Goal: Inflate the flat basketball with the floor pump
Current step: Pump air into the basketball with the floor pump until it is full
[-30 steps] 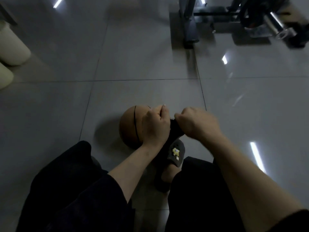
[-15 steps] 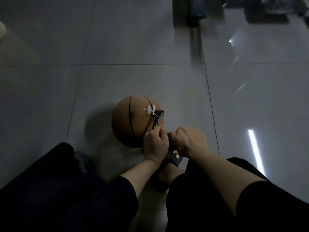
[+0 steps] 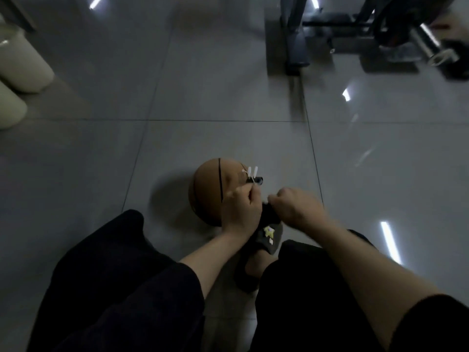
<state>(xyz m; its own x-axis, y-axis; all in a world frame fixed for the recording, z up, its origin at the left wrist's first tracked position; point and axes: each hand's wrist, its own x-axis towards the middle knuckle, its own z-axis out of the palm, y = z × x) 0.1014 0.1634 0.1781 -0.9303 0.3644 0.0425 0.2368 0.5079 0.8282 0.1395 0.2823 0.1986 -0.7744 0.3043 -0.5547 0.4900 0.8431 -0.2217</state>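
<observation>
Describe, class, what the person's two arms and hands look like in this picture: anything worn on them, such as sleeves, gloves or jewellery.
Both forearms are bare. The left hand and the right hand wear no gloves, and no ring, watch or bracelet can be seen in this dim view. A dark sleeve edge shows on the right arm at the lower right corner. The left arm emerges from behind dark clothing, so its sleeve cannot be told.

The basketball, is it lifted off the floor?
No, the basketball rests on the tiled floor just ahead of both hands, the left hand and the right hand.
</observation>
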